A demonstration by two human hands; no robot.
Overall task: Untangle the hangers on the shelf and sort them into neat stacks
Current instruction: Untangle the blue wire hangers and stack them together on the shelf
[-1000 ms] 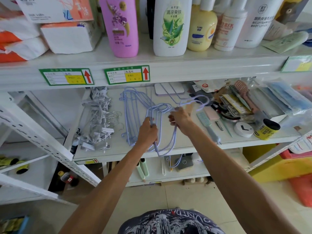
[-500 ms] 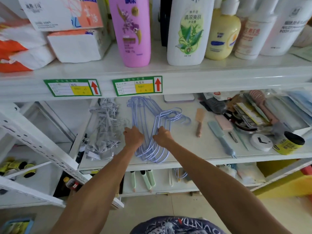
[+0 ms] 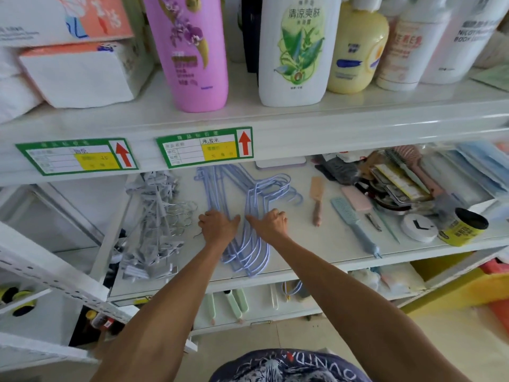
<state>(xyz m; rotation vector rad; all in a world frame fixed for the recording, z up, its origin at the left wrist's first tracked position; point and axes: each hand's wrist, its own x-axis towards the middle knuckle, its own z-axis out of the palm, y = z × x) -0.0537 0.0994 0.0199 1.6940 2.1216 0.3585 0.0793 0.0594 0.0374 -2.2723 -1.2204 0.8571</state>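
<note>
Bottom centre of the frame: a dark printed shirt (image 3: 286, 365), with two bare forearms running up from it toward the middle. Just above the shirt, a lower shelf (image 3: 259, 317) holds green-handled items (image 3: 237, 300). Next up is the middle shelf (image 3: 316, 244), white and flat. The blue hangers (image 3: 248, 257) lie on it at centre frame as one overlapping stack, shoulders toward the front edge and hooks toward the back right. The left hand (image 3: 219, 227) rests on the left side of the stack, thumb spread to the right. The right hand (image 3: 268, 224) rests on the right side, thumb pointing left, so the thumbs nearly meet over the wires. On both hands the fingers bend down on the far side, and I cannot tell whether either grip closes round a wire. The grey clip hangers (image 3: 155, 230) lie in a tangled pile left of the left hand, apart from the blue stack. Right of the hands lie a pink brush (image 3: 316, 199), a blue comb (image 3: 352, 224), a white round tin (image 3: 418, 227) and a yellow-and-black can (image 3: 462, 227). Packaged clutter fills the space behind them at right. Across the middle runs the upper shelf (image 3: 330, 125), with two green price labels (image 3: 205, 147) on its front edge. On it stand a tissue pack (image 3: 77, 75) at upper left, a purple bottle (image 3: 190, 51), a white bottle (image 3: 298, 51) and a yellow bottle (image 3: 355, 51).
</note>
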